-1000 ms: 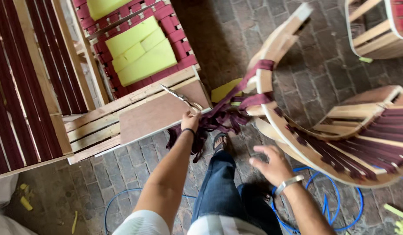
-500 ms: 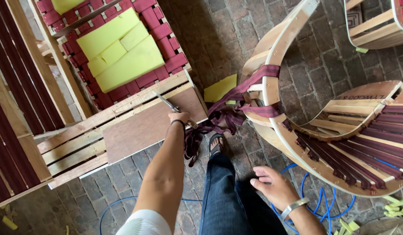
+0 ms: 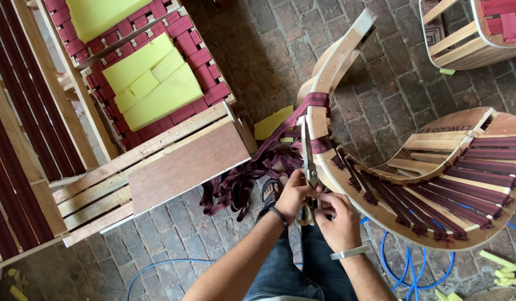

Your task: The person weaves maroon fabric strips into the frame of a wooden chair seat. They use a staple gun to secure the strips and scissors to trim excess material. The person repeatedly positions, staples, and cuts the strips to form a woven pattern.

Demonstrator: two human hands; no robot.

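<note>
Underfoot, brick paving [image 3: 392,83] w/ wooden frames [image 3: 174,167], blue hose [image 3: 414,273].

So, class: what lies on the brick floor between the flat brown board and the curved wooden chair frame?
In the head view, a heap of maroon webbing straps lies between board and chair frame.

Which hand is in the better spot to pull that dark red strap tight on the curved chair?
Probably the left hand: it sits beside the loose maroon webbing. The right hand lies further from it, by the scissors against the curved wooden frame.
</note>
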